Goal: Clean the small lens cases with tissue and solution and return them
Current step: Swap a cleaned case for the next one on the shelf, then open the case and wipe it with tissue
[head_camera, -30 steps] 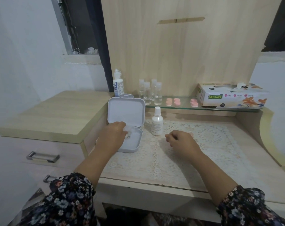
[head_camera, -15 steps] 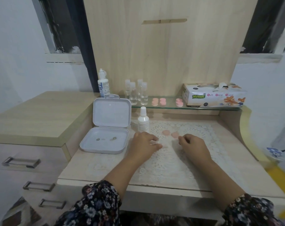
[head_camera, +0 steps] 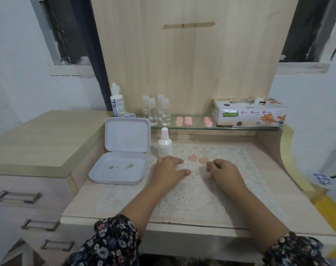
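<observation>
On the lace mat (head_camera: 184, 191) lie two loose pink caps (head_camera: 192, 158) (head_camera: 203, 160). Just in front of them is a small clear lens case base (head_camera: 195, 174). My left hand (head_camera: 169, 169) rests on the mat and pinches the base's left end between thumb and forefinger. My right hand (head_camera: 225, 172) rests to the right of the base with fingers loosely curled, and nothing shows in it. More pink lens cases (head_camera: 183, 120) (head_camera: 208, 121) sit on the glass shelf (head_camera: 194, 126). The tissue box (head_camera: 249, 112) and the solution bottle (head_camera: 117, 101) stand at the back.
An open white box (head_camera: 121, 167) with small lenses inside stands left of my left hand. A small white dropper bottle (head_camera: 164, 144) is just behind that hand. Several clear vials (head_camera: 156, 110) are on the shelf. A drawer unit (head_camera: 38, 143) rises to the left.
My left hand left the open white box and came right onto the mat. My right hand stayed put. The view shifted, and the two pink caps now show.
</observation>
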Demonstrator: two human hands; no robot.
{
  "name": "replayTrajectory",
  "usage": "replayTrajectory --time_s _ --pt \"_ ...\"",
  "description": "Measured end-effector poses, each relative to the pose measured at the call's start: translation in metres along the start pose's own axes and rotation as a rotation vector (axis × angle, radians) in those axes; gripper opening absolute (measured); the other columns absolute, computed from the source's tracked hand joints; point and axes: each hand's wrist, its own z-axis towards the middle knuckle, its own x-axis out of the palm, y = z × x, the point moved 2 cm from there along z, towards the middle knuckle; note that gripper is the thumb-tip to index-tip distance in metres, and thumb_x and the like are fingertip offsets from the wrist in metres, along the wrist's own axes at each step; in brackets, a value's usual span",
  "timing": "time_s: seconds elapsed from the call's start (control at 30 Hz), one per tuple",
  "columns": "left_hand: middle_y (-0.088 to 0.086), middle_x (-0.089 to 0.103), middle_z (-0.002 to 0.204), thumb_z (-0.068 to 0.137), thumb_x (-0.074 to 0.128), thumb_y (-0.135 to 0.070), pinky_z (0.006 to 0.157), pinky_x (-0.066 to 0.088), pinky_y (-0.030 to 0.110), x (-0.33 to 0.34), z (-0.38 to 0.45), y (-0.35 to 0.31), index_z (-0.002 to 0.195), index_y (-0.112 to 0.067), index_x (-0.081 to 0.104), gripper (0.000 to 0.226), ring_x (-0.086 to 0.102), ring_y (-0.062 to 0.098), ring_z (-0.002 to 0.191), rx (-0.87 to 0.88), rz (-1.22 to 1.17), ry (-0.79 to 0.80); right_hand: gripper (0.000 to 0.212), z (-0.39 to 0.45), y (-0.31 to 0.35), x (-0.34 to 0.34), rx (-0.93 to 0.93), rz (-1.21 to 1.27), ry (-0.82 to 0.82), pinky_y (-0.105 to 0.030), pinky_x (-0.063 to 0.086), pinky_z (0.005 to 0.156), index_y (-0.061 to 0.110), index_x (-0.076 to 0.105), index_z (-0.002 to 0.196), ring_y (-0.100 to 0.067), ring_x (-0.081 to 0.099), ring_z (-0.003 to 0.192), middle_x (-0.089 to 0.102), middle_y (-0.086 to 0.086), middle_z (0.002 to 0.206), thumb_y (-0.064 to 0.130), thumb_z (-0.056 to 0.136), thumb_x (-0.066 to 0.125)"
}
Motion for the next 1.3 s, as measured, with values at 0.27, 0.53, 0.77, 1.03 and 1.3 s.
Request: replayTrajectory --time_s 0.27,0.53,0.77,1.03,1.3 --pt "0.003 0.057 0.083 0.098 0.047 -0.027 0.072 0.041 0.035 -0.004 0.042 -0.074 0.075 -0.007 0.056 0.031 0.051 0.021 0.086 0.176 -0.026 -0.121 0.036 0.045 0.027 -0.050 -0.021 0.101 -0.337 -0.032 0.038 0.058 0.003 0.064 0.079 -0.029 0.056 0.068 0.062 -0.011 0.068 0.031 0.096 0.048" --pt "0.012 0.060 0.121 0.102 0.033 -0.025 0.099 0.038 0.037 0.013 0.107 -0.133 0.113 -0.008 0.059 0.033 0.053 0.028 0.112 0.361 -0.065 0.001 0.032 0.115 0.046 -0.100 -0.042 -0.152 -0.702 -0.042 0.043 0.085 0.010 0.068 0.112 -0.036 0.051 0.107 0.064 -0.017 0.111 0.025 0.094 0.047" --pt "0.003 0.037 0.151 0.103 0.037 -0.015 0.108 0.023 0.026 0.036 0.131 -0.133 0.128 -0.007 0.057 0.033 0.032 0.020 0.139 0.421 -0.030 0.053 0.041 0.155 0.036 -0.127 0.202 -0.456 -0.501 -0.041 0.029 0.099 0.012 0.070 0.108 -0.034 0.033 0.127 0.060 -0.015 0.122 0.032 0.097 0.036" --pt "0.005 0.044 0.147 0.102 0.036 -0.010 0.103 0.025 0.021 0.036 0.132 -0.134 0.119 -0.002 0.060 0.031 0.033 0.020 0.138 0.427 -0.006 0.004 0.035 0.157 0.047 -0.137 0.047 0.100 -0.566 -0.029 0.046 0.089 0.014 0.067 0.119 -0.023 0.055 0.107 0.063 -0.008 0.121 0.017 0.092 0.046" --pt "0.006 0.035 0.151 0.103 0.036 -0.013 0.104 0.019 0.014 0.025 0.113 -0.143 0.133 -0.003 0.051 0.035 0.026 0.014 0.141 0.362 -0.059 0.135 0.025 0.125 0.071 -0.143 -0.238 0.787 -0.714 -0.019 0.051 0.088 0.015 0.073 0.103 -0.005 0.065 0.093 0.070 0.009 0.096 0.002 0.086 0.060"
